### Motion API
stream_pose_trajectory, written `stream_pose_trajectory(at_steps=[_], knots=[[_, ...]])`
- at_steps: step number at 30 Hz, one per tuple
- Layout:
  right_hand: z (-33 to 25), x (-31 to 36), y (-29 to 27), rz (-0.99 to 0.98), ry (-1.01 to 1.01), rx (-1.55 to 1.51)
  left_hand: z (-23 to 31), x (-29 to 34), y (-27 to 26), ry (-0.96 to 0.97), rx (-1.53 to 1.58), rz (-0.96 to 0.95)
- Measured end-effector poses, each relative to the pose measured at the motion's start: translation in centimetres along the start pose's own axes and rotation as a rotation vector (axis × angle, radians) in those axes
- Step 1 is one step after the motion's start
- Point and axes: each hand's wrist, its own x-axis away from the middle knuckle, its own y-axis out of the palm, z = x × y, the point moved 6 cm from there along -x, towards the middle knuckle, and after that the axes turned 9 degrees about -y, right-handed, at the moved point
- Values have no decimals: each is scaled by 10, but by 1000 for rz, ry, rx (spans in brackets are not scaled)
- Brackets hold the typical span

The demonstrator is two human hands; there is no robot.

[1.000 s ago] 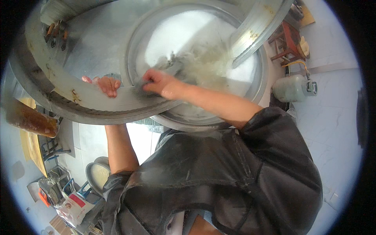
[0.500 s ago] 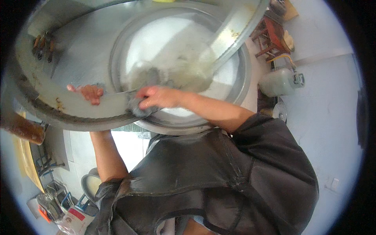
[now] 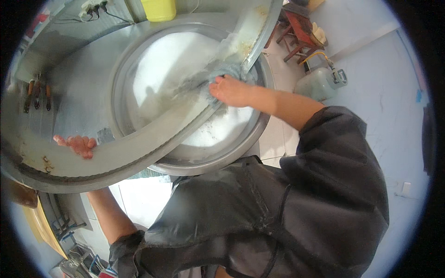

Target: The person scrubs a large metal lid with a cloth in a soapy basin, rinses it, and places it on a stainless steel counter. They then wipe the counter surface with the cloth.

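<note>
My left hand (image 3: 76,144) is hooked over the lower left band of a wide metal ring (image 3: 134,149), gripping it. Its forearm comes up from underneath. Rust-brown spots mark parts of the band. My right hand (image 3: 230,91) presses a wet grey cloth (image 3: 227,72) against the inner face of the ring on its right side, the fingers closed over it. Below the ring stands a large round metal basin (image 3: 204,167) holding white, sudsy water (image 3: 162,60). The ring slants across the basin and hides part of it.
A yellow container (image 3: 159,10) sits at the far side, near some plugs and cords (image 3: 94,9). Several brown-handled utensils (image 3: 38,95) are at the left. A gas cylinder (image 3: 320,85) and a red stool (image 3: 299,34) stand on the right, by the wall.
My right hand has slid the cloth along the ring, to the right and farther away. The ring has shifted left and its near side has come closer, with my left hand still on it.
</note>
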Motion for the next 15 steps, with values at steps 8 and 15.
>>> stream_pose_trajectory(at_steps=[8,15], knots=[[51,31,-78,-97,-81,222,47,-20,-26,-17,-171,-55],[31,8,-74,-190,-165,115,108,-36,-94,-80,-367,51]])
